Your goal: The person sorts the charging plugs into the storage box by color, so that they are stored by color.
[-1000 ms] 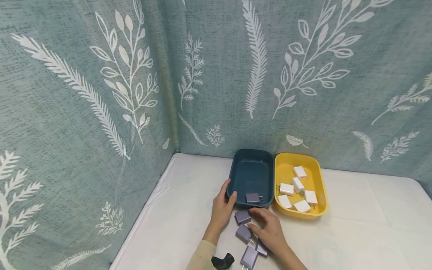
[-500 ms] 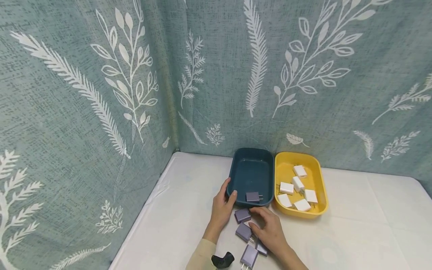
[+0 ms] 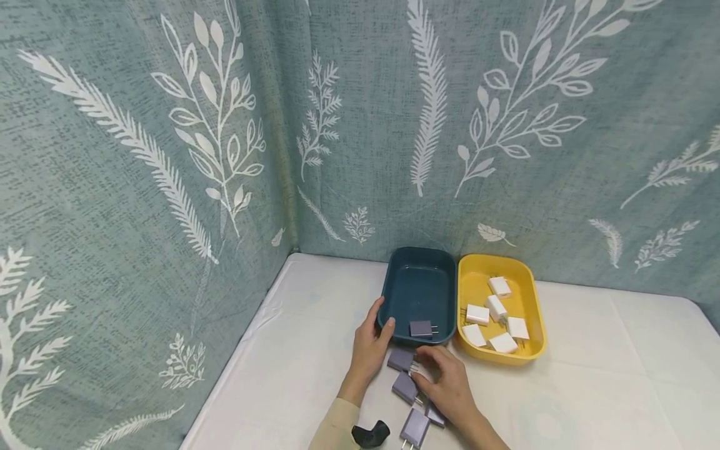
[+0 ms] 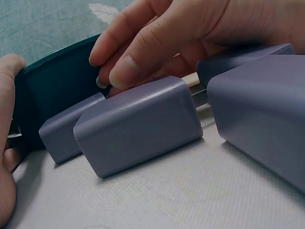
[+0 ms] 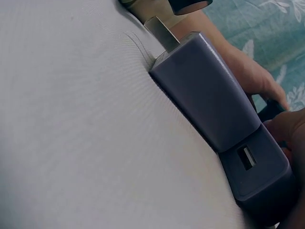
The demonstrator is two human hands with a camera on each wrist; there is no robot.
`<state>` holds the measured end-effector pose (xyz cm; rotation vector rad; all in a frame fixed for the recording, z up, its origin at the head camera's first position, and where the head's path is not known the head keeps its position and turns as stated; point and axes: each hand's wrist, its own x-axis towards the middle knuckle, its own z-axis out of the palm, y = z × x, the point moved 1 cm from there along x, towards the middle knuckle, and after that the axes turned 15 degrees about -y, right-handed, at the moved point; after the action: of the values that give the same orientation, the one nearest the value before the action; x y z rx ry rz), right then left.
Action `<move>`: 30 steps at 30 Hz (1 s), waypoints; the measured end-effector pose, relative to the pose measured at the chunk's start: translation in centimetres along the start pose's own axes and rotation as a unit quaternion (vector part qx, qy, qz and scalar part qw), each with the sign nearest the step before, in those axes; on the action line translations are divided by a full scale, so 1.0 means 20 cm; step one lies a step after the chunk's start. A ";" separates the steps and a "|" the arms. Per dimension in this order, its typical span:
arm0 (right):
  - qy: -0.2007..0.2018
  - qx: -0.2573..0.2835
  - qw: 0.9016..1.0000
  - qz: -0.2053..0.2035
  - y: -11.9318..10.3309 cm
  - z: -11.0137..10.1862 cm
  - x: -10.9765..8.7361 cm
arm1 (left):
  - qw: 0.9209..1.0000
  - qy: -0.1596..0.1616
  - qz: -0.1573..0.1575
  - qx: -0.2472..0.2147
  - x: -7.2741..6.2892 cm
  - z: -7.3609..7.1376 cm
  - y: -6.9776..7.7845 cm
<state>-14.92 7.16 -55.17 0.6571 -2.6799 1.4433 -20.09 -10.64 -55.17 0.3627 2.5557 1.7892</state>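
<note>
My left hand (image 3: 368, 351) holds the near-left corner of a dark blue tray (image 3: 422, 284), thumb at the front and fingers along the left wall. One purple plug-in charger (image 3: 420, 329) lies inside. Just in front of the tray, the thumb and fingertips of my right hand (image 3: 451, 384) pinch a purple charger (image 3: 400, 359) at its prong end. Closer to me lie more purple chargers (image 3: 405, 387), one (image 3: 435, 414) partly under the right hand. In the left wrist view, a nearer charger (image 4: 138, 126) partly hides the pinched one (image 4: 69, 129).
Touching the blue tray on its right is a yellow tray (image 3: 475, 282) with several white chargers (image 3: 503, 343). A black device (image 3: 371, 434) sits by the left wrist. Patterned teal curtain (image 3: 365, 125) rises behind and left of the white tabletop (image 3: 607, 350).
The charger in my right fingers has turned and shifted slightly left, so its prongs now show between thumb and fingertip. My left hand and both trays have stayed put.
</note>
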 end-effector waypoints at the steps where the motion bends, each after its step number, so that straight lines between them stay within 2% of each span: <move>1: -0.003 0.002 1.000 0.008 0.00 0.00 0.00 | 1.000 -0.001 -0.002 0.000 0.00 0.00 0.00; 2: -0.003 -0.001 1.000 0.009 0.00 0.00 0.00 | 1.000 0.000 -0.001 0.003 0.01 0.00 -0.03; 6: -0.001 0.005 1.000 0.010 0.00 0.00 0.00 | 1.000 0.003 -0.003 0.009 0.01 0.00 -0.04; 9: -0.006 0.032 0.999 0.020 0.00 0.00 0.01 | 1.000 0.005 -0.003 0.012 0.01 0.00 -0.04; 16: -0.026 0.084 0.993 0.073 0.00 0.00 0.02 | 1.000 0.003 0.004 0.011 0.01 0.01 -0.03; 20: -0.027 0.096 0.991 0.091 0.00 0.00 0.02 | 1.000 0.003 0.001 0.012 0.01 0.01 -0.03; 30: -0.031 0.089 0.992 0.079 0.01 0.01 0.02 | 1.000 0.010 0.004 0.021 0.00 0.00 -0.02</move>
<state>-15.33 6.96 -55.34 0.5162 -2.7267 1.7459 -20.25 -10.66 -55.58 0.3598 2.6126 1.7521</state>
